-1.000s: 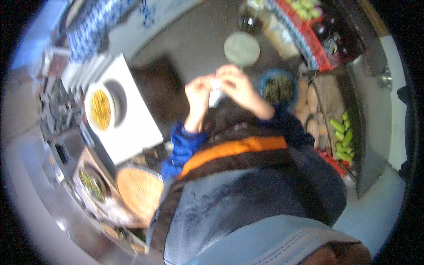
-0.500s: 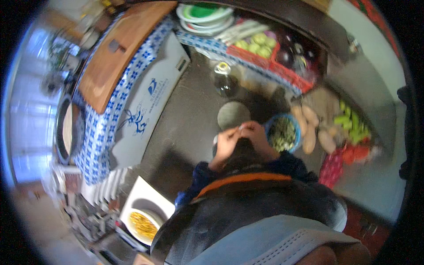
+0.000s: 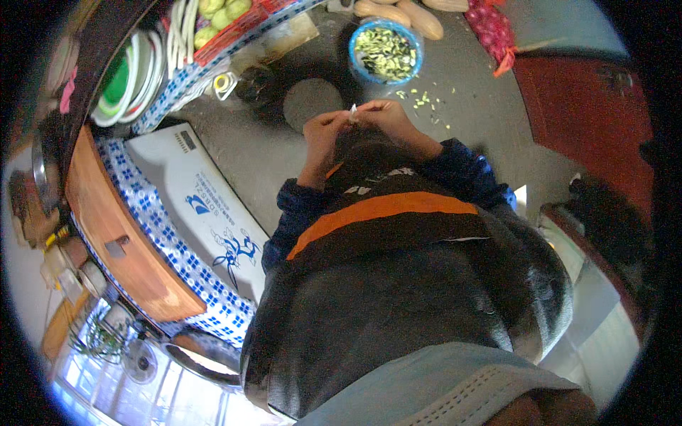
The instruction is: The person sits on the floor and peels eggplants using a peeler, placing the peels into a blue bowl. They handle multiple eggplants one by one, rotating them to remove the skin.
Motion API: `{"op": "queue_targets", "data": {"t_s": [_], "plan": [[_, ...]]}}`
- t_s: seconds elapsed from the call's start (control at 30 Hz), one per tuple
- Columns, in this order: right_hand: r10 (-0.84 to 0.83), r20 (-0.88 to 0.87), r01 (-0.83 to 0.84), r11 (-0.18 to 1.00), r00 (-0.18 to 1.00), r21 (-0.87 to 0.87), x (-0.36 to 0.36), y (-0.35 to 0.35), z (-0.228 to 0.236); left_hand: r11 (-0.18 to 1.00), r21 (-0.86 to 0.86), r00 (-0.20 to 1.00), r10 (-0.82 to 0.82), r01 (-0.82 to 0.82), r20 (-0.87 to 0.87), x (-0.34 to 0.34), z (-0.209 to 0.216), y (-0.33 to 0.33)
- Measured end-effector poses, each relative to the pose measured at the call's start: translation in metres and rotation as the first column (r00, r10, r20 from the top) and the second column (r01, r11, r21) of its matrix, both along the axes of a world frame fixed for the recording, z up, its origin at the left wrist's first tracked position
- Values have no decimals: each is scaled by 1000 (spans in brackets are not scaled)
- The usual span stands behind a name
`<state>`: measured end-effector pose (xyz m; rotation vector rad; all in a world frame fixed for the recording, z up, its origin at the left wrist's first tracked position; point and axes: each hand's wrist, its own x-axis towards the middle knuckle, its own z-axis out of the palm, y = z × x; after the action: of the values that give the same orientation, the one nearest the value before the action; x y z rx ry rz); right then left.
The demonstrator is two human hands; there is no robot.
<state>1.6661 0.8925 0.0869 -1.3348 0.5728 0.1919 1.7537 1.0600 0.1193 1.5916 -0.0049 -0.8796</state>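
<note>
My left hand (image 3: 322,144) and my right hand (image 3: 396,126) meet in front of my dark apron (image 3: 383,284). Their fingertips pinch a small white piece (image 3: 353,111), too small to name, which sticks up between them. Just beyond my left hand is a round grey disc like a stool top (image 3: 312,104). Past my right hand stands a blue basin (image 3: 419,53) holding chopped green and dark pieces (image 3: 384,53). Pale green scraps (image 3: 426,101) lie scattered on the floor beside it.
Pale long squashes (image 3: 419,20) and a red mesh bag of onions (image 3: 490,32) lie beyond the basin. Left are a white chest freezer (image 3: 206,170), a wooden board (image 3: 163,291) with a cleaver (image 3: 117,246), a yellow-capped bottle (image 3: 224,84) and stacked basins (image 3: 138,78).
The whole view has swung, so the freezer and basin appear in new places and a red surface shows at right. Both hands stay together at the fingertips, the white piece now plainer.
</note>
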Motion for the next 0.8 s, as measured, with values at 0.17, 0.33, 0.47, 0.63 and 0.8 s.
{"op": "queue_targets", "data": {"t_s": [0.17,0.33,0.47,0.63,0.8], "plan": [[-520,-69,522,853,852,22,-6,-60,-57,990,-27,940,124,-139,-317,10,-27,-36],[-381,-112,301,851,918,-429,-22,-130,-109,986,-38,962,148,-161,-231,9,-30,-64],[-228,-196,149,924,954,-351,-45,-159,-121,977,-187,993,87,-100,-77,36,32,-105],[-189,-254,143,972,949,-189,-64,-171,-124,470,-877,995,51,-96,-82,55,182,-138],[-214,-166,181,965,963,-191,-76,-179,-133,278,-933,939,189,228,286,42,264,-176]]}}
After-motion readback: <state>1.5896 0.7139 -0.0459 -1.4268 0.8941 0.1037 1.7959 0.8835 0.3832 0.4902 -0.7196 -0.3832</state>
